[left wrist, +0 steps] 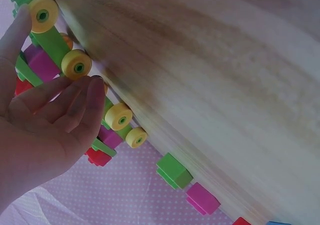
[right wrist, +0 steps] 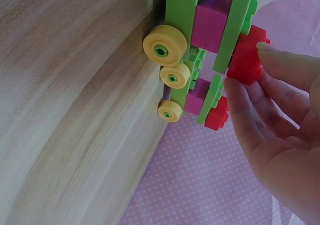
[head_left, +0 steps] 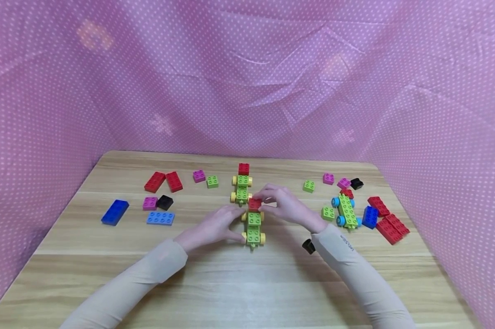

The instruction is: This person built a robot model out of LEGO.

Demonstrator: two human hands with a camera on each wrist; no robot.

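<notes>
Pinching a red brick atop the near green wheeled car at table centre, the right hand works w/ curled fingertips; left hand rests relaxed, fingers straight, vs. the car's side. Right-wrist view alone shows purple blocks sandwiched under green plates. Bare wood lies open toward the near edge. Left fingertips partly hidden overhead.

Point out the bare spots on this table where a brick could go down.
Free: the near table strip between the sleeves, and the far left corner behind the red bricks. Crowded: the right side around the blue-wheeled car, and the centre, where both hands work the yellow-wheeled car.
</notes>
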